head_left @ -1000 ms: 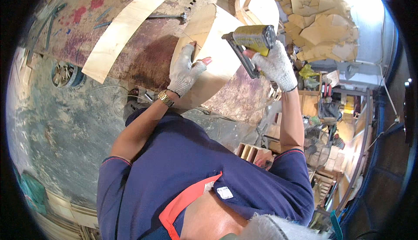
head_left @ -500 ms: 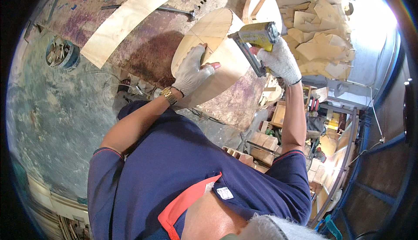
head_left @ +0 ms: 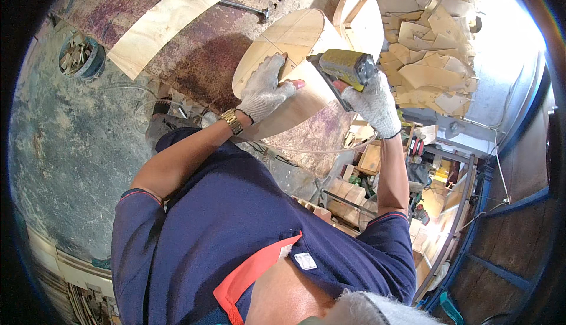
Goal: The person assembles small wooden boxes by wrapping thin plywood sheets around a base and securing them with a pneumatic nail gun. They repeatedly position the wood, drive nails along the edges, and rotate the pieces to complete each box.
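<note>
A pale round wooden form [head_left: 312,86], with a flat face and a curved side wall, lies tilted at the front edge of the worktable. My left hand [head_left: 266,91], in a white knit glove with bare fingertips, grips its rim, fingers over the flat face and thumb on the side wall. In my gloved right hand [head_left: 376,106] is a yellow and black nail gun [head_left: 348,66], its nose at the form's curved side; whether it touches cannot be made out. Behind stands another wooden piece [head_left: 364,24] with upright ribs.
A long curved plywood strip [head_left: 171,21] and a hammer [head_left: 250,10] lie on the stained worktable [head_left: 200,60]. Thin wooden templates [head_left: 427,60] are stacked at far right. A bucket of scraps [head_left: 88,63] stands left on the floor. An air hose [head_left: 318,150] curves below the form.
The nail gun and my right hand have moved slightly toward me, and the gun has turned. The hose now shows below the form. My left hand keeps its grip.
</note>
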A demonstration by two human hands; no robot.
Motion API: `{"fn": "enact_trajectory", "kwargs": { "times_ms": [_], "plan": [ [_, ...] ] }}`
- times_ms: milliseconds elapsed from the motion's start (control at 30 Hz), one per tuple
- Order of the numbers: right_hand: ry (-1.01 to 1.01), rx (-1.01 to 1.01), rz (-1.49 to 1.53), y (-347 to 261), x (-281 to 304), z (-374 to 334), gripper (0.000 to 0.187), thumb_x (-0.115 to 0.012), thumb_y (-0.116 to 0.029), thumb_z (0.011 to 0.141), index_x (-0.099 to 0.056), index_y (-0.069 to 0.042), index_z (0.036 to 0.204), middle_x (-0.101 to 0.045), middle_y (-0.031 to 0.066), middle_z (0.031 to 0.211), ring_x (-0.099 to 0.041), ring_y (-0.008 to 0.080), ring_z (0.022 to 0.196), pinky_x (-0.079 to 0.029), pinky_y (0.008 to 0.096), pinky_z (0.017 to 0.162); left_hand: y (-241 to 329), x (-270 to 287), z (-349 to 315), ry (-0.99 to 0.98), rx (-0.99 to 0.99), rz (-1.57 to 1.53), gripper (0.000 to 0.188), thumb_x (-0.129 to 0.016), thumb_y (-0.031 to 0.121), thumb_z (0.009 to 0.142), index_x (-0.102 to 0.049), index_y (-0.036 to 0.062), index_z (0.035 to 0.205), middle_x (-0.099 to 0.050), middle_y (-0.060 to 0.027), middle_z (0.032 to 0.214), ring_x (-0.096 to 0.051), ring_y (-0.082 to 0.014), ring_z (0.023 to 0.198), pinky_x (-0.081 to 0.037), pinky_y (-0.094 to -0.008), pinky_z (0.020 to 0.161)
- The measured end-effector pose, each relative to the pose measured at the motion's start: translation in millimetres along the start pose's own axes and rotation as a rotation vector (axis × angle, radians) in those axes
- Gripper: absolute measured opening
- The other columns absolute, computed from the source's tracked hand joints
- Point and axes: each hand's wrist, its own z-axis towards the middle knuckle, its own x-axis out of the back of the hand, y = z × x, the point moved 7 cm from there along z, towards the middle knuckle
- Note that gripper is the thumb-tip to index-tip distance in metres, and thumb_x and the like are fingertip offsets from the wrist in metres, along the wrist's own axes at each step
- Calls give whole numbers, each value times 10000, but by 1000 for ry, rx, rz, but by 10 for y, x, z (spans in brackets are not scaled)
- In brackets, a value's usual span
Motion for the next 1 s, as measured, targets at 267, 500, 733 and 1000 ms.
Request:
{"fn": "enact_trajectory", "kwargs": {
  "times_ms": [267, 500, 733, 1000],
  "plan": [
    [35, 23, 24, -103, -54, -77, 375, -848, -167, 866, -745, 4, 1184, -805, 167, 1037, -770, 190, 899, -586, 355, 804, 69, -8, 156, -9, 5, 50, 806, -818, 443, 898, -524, -101, 1415, -644, -257, 1269, -638, -379, 1179, -487, -430, 1013],
    [-24, -22, -126, 149, 135, -172, 356, -801, -244, 882, -755, -43, 1173, -779, 165, 1050, -740, 304, 914, -576, 399, 831, 17, -42, 186, 22, -5, 6, 869, -749, 583, 880, -545, -63, 1423, -633, -255, 1299, -612, -412, 1211, -476, -482, 1038],
    [-91, -71, -237, 566, 162, -334, 330, -805, -229, 878, -759, -30, 1138, -786, 168, 1010, -754, 308, 892, -583, 395, 795, -50, -73, 222, 0, -26, -55, 800, -781, 510, 901, -553, -83, 1387, -655, -294, 1209, -644, -413, 1130, -497, -472, 973],
    [256, -329, 430, 1685, -40, -885, 337, -738, -74, 896, -701, 5, 1221, -783, 122, 994, -686, 192, 685, -567, 373, 649, 12, 1, 127, 25, -55, -29, 729, -809, 398, 912, -551, -112, 1364, -667, -300, 1191, -657, -409, 1103, -502, -456, 967]
  ]
}}
